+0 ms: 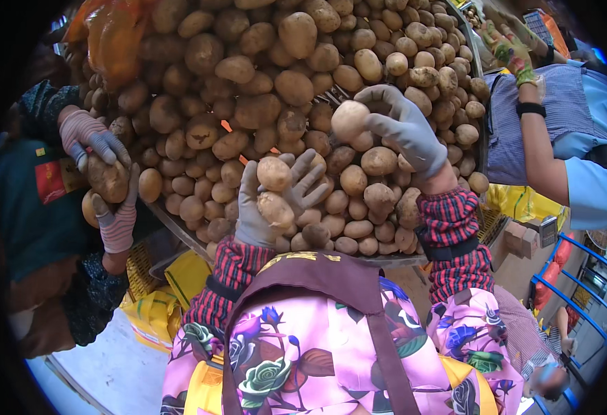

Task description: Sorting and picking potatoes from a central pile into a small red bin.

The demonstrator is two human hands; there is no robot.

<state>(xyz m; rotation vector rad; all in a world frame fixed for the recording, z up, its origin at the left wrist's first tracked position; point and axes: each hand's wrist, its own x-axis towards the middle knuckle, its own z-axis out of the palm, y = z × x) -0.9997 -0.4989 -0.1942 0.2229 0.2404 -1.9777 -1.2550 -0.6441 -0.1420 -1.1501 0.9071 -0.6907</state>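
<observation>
Grey work gloves cover both of my hands. My left hand (pixel 294 191) is turned palm up over the potato pile with its fingers spread. Two small potatoes rest against its palm and thumb, an upper potato (pixel 274 174) and a lower potato (pixel 275 209). Farther out on the right, my right hand (pixel 409 132) pinches a pale round potato (pixel 349 119) between thumb and fingers, just above the heap. Under and around both hands lie loose potatoes (pixel 295 88) of mixed sizes, some with soil or dark marks.
A metal rim (pixel 179 231) edges the potato table. At left, a co-worker's striped gloves (pixel 119 228) hold a large potato (pixel 107 177). Another co-worker's stained glove (pixel 511 54) is at upper right. An orange plastic bag (pixel 114 44) lies top left; yellow bags (pixel 153 314) sit below left.
</observation>
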